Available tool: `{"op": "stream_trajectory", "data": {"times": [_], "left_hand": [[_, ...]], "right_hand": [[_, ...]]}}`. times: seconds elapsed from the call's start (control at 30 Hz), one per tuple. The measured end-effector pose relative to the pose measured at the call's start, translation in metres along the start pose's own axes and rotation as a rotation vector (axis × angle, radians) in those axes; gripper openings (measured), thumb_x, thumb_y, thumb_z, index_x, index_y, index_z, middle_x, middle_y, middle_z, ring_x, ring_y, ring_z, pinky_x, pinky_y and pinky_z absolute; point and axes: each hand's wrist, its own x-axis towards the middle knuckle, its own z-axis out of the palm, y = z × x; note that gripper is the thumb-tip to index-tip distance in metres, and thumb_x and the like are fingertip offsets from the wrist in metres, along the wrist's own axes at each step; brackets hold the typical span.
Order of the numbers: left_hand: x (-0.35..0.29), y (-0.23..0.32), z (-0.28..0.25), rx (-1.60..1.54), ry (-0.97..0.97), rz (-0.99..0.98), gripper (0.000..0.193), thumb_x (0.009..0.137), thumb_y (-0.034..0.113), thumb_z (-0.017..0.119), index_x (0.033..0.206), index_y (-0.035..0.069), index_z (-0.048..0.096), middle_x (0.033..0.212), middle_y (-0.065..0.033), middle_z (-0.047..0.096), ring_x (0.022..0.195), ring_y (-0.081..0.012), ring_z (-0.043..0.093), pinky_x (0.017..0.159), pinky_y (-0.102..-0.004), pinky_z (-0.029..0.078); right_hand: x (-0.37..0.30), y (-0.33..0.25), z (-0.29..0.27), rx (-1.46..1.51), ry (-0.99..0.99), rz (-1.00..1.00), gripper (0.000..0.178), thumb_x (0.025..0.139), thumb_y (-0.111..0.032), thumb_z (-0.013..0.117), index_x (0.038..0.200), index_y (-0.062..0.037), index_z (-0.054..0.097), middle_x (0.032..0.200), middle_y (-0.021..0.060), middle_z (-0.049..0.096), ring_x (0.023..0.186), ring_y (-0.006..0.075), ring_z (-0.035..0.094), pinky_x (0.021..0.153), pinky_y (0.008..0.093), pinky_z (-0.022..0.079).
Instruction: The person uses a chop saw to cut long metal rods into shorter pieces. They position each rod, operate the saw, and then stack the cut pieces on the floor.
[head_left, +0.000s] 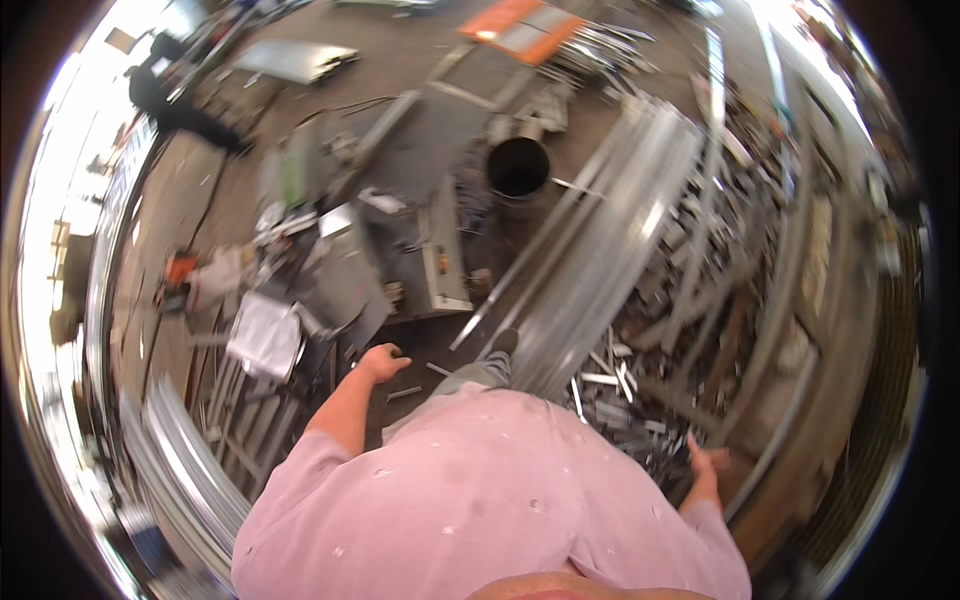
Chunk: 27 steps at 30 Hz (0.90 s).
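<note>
My left hand [383, 362] hangs at my side with its fingers curled in; nothing shows in it. Below and beyond it are a metal workbench [445, 240] and thin offcuts on the floor. My right hand [708, 458] is held out to the side with its fingers spread, touching nothing. Beside that hand lies a heap of metal scrap strips [640, 435]. Long silvery metal profiles [600, 270] run away from me in a stack, and one of my shoes [506, 341] shows at their left edge. Motion blurs parts of the picture.
A dark round bin [518, 168] stands beyond the workbench. A white sheet [264, 336] lies at the left, above more long profiles [185, 440]. Long beams [800, 270] line the right. An orange-edged panel [525, 28] lies far off; another person [165, 98] is at upper left.
</note>
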Motion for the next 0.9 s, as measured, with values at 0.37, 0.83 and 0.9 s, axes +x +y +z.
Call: {"op": "stream_trajectory", "data": {"times": [0.37, 0.83, 0.9], "left_hand": [[0.000, 0.143, -0.088, 0.058, -0.447, -0.041, 0.047, 0.092, 0.035, 0.076, 0.121, -0.002, 0.071, 0.104, -0.0167, 0.077, 0.087, -0.0255, 0.076, 0.078, -0.0386, 0.061], [0.009, 0.272, -0.117, 0.444, -0.199, 0.354, 0.048, 0.090, 0.048, 0.069, 0.107, 0.004, 0.076, 0.103, -0.0224, 0.075, 0.101, -0.0391, 0.072, 0.089, -0.0475, 0.056], [0.026, 0.289, -0.118, 0.481, -0.174, 0.356, 0.049, 0.090, 0.049, 0.069, 0.110, 0.004, 0.076, 0.104, -0.0220, 0.075, 0.102, -0.0392, 0.071, 0.091, -0.0474, 0.056]], "right_hand": [[-0.053, -0.016, -0.007, 0.198, -0.178, 0.210, 0.158, 0.062, -0.085, 0.078, 0.164, -0.0165, -0.021, 0.172, 0.0137, -0.022, 0.160, 0.0350, -0.017, 0.126, 0.0614, -0.002], [-0.054, -0.018, -0.011, 0.207, -0.215, 0.232, 0.159, 0.063, -0.082, 0.080, 0.164, -0.0140, -0.021, 0.172, 0.0156, -0.022, 0.160, 0.0358, -0.017, 0.126, 0.0611, 0.000], [-0.055, -0.016, -0.010, 0.185, -0.218, 0.235, 0.159, 0.062, -0.082, 0.081, 0.164, -0.0138, -0.021, 0.172, 0.0156, -0.022, 0.160, 0.0359, -0.016, 0.126, 0.0612, 0.001]]}}
